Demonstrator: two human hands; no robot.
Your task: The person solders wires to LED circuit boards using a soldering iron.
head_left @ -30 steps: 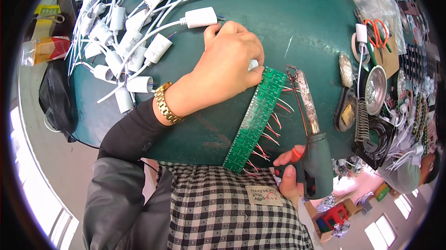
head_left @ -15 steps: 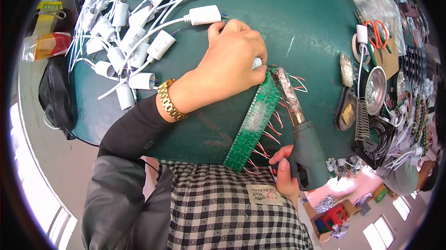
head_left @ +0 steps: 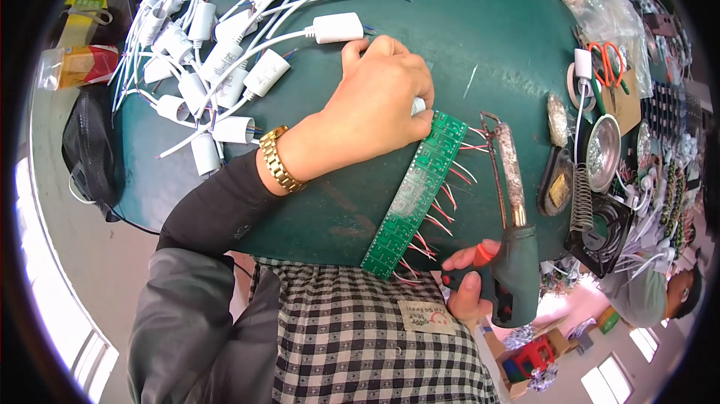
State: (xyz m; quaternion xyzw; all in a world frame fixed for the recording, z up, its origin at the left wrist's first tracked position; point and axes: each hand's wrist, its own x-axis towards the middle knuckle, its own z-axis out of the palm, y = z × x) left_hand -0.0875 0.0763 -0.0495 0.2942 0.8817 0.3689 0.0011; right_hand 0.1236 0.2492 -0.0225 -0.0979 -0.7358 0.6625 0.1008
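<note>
My left hand (head_left: 386, 93) is closed with its fingers curled at the far end of a long green circuit board (head_left: 386, 235). A small part of a white cylinder (head_left: 418, 106) shows between thumb and fingers; the rest is hidden. Pairs of red and white wires (head_left: 448, 195) stick out along the board's right edge. My right hand (head_left: 469, 284) wraps the grip of a soldering gun (head_left: 517, 269). Its dirty metal tip points away from me, right of the board and apart from it. Above my left hand lies a white lamp holder (head_left: 337, 28) on a cable.
A heap of white lamp holders (head_left: 225, 59) with cables covers the table's left side. At the right are orange-handled scissors (head_left: 609, 63), a metal dish (head_left: 603, 153), a spring stand (head_left: 582, 198), a sponge holder (head_left: 556, 183) and a black fan (head_left: 600, 231). Another person (head_left: 652, 295) sits beyond.
The soldering gun in my right hand has moved right and toward me, so its tip has come away from the board's far end. My left hand has barely moved.
</note>
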